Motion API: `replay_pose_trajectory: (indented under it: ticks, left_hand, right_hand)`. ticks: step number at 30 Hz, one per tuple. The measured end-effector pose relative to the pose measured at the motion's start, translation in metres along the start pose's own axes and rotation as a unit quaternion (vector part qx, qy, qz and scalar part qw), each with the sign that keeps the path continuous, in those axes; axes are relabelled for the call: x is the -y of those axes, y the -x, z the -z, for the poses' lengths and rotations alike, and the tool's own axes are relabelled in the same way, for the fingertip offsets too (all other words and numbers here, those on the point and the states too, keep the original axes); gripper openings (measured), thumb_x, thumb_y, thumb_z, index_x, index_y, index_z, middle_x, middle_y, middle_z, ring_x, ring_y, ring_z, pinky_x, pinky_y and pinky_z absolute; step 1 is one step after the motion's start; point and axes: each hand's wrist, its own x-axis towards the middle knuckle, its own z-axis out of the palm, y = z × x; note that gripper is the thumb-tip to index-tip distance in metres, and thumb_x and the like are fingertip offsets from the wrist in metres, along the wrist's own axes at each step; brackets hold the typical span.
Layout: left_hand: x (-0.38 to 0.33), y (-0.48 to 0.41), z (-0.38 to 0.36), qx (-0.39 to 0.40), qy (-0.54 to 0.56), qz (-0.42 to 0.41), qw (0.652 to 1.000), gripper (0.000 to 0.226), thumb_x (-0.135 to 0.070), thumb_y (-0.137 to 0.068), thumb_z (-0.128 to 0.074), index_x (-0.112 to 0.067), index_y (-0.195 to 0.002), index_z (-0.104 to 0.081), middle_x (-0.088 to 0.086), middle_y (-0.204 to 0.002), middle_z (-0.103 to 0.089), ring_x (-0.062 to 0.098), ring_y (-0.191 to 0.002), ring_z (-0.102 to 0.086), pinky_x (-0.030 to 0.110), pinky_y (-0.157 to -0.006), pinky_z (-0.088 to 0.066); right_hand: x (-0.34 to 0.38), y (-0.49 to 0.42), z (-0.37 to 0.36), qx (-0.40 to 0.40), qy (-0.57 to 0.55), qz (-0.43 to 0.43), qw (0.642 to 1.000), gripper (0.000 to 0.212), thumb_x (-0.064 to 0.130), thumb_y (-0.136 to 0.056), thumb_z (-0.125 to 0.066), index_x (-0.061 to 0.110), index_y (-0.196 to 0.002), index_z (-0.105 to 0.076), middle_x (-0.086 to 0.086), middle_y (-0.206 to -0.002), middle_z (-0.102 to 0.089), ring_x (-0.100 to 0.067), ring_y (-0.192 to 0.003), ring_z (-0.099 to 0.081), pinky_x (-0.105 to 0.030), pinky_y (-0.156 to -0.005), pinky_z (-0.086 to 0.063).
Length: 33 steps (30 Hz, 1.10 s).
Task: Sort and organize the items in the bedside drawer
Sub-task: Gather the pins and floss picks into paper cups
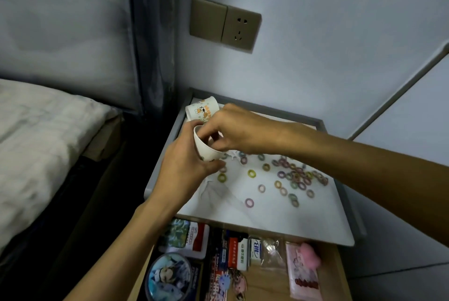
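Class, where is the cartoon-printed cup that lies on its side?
In the head view the cartoon-printed cup lies at the back left corner of the nightstand top, just behind the white cup the left hand holds.

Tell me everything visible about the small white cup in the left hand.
The cup is small and white, tapering to a narrower base, with faint coloured print low on its wall; it looks like paper or thin plastic. It is tilted, mouth up and rightward, above the white nightstand top. The left hand grips its wall, thumb under the base. Fingertips of the right hand are at its mouth. Its contents cannot be seen.
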Motion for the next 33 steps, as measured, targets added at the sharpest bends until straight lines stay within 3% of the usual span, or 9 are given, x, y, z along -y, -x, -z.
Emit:
replay_pose_trajectory:
  ticks: [5,11,14,18,23,27,30,31,33]
  left_hand:
    - [0.006,-0.001,0.008,-0.025,0.009,0.022,0.999,0.076,-0.020,-0.063,-0.091,-0.033,-0.124,-0.047,-0.022,-0.095,-0.057,-0.001,-0.085,-0.059,0.034,-0.068,-0.057]
    - [0.008,-0.004,0.011,-0.035,0.011,0.020,0.999,0.082,-0.019,-0.064,-0.091,-0.027,-0.132,-0.046,-0.011,-0.105,-0.059,0.009,-0.092,-0.061,0.040,-0.072,-0.059]
    - [0.008,-0.003,0.012,-0.037,0.012,0.017,0.999,0.081,-0.019,-0.064,-0.091,-0.026,-0.131,-0.047,-0.013,-0.103,-0.059,0.007,-0.092,-0.060,0.038,-0.071,-0.059]
    - [0.009,-0.004,0.014,-0.040,0.009,0.017,0.999,0.081,-0.019,-0.065,-0.091,-0.024,-0.132,-0.047,-0.008,-0.107,-0.061,0.008,-0.092,-0.059,0.029,-0.070,-0.055]
    - [0.009,-0.003,0.016,-0.040,0.008,0.013,0.999,0.081,-0.021,-0.066,-0.090,-0.023,-0.133,-0.046,-0.007,-0.111,-0.060,0.011,-0.096,-0.059,0.022,-0.070,-0.052]
    - [0.010,-0.002,0.020,-0.044,0.016,0.017,0.999,0.080,-0.023,-0.066,-0.091,-0.025,-0.133,-0.046,-0.010,-0.109,-0.061,0.007,-0.093,-0.059,0.021,-0.072,-0.052]
    - [0.010,-0.004,0.027,-0.056,0.019,0.027,0.998,0.079,-0.023,-0.065,-0.091,-0.027,-0.130,-0.047,-0.018,-0.099,-0.057,-0.004,-0.087,-0.056,0.007,-0.066,-0.045]
    - [0.009,-0.005,0.030,-0.060,0.018,0.028,0.998,0.079,-0.023,-0.065,-0.091,-0.026,-0.130,-0.047,-0.018,-0.099,-0.057,-0.005,-0.086,-0.055,0.003,-0.064,-0.043]
    - [0.010,-0.006,0.037,-0.073,0.016,0.030,0.997,0.080,-0.022,-0.064,-0.091,-0.024,-0.131,-0.046,-0.013,-0.104,-0.056,-0.005,-0.086,-0.053,0.000,-0.063,-0.041]
  right_hand:
    - [-0.035,0.009,-0.003,-0.162,-0.206,-0.164,0.951,0.013,0.017,-0.086,-0.072,0.015,-0.098,-0.076,0.004,-0.089,-0.074,-0.005,-0.075,-0.067,-0.018,-0.069,-0.054]
    - [-0.096,0.007,-0.078,-0.014,-0.068,-0.430,0.900,0.034,0.044,-0.080,-0.075,0.011,-0.085,-0.071,-0.008,-0.085,-0.071,-0.024,-0.081,-0.066,-0.032,-0.067,-0.052]
    - [-0.096,-0.001,-0.096,0.002,-0.052,-0.443,0.895,0.031,0.042,-0.080,-0.075,0.012,-0.077,-0.066,-0.001,-0.069,-0.067,-0.020,-0.072,-0.063,-0.027,-0.060,-0.044]
    - [-0.093,-0.011,-0.106,0.008,-0.014,-0.458,0.889,0.035,0.038,-0.078,-0.078,0.013,-0.099,-0.066,-0.010,-0.110,-0.064,-0.030,-0.100,-0.063,-0.038,-0.089,-0.050]
    - [-0.091,-0.015,-0.105,0.048,0.049,-0.465,0.883,0.034,0.016,-0.086,-0.065,0.012,-0.119,-0.057,-0.012,-0.133,-0.052,-0.031,-0.115,-0.056,-0.038,-0.094,-0.042]
    - [-0.088,-0.010,-0.102,0.079,0.037,-0.462,0.883,0.008,0.011,-0.086,-0.060,0.012,-0.086,-0.052,-0.017,-0.146,-0.042,-0.032,-0.110,-0.059,-0.033,-0.085,-0.040]
    - [-0.086,0.000,-0.098,0.065,0.005,-0.460,0.885,0.007,0.015,-0.089,-0.057,0.011,-0.095,-0.055,-0.016,-0.141,-0.048,-0.032,-0.103,-0.060,-0.032,-0.081,-0.040]
    - [-0.088,0.002,-0.097,0.041,-0.008,-0.459,0.887,0.020,0.018,-0.091,-0.056,0.008,-0.108,-0.058,-0.016,-0.135,-0.053,-0.033,-0.103,-0.061,-0.032,-0.080,-0.044]
    - [-0.091,0.005,-0.093,-0.015,-0.043,-0.440,0.897,0.019,0.020,-0.090,-0.058,0.006,-0.103,-0.063,-0.015,-0.113,-0.066,-0.031,-0.089,-0.065,-0.032,-0.070,-0.052]
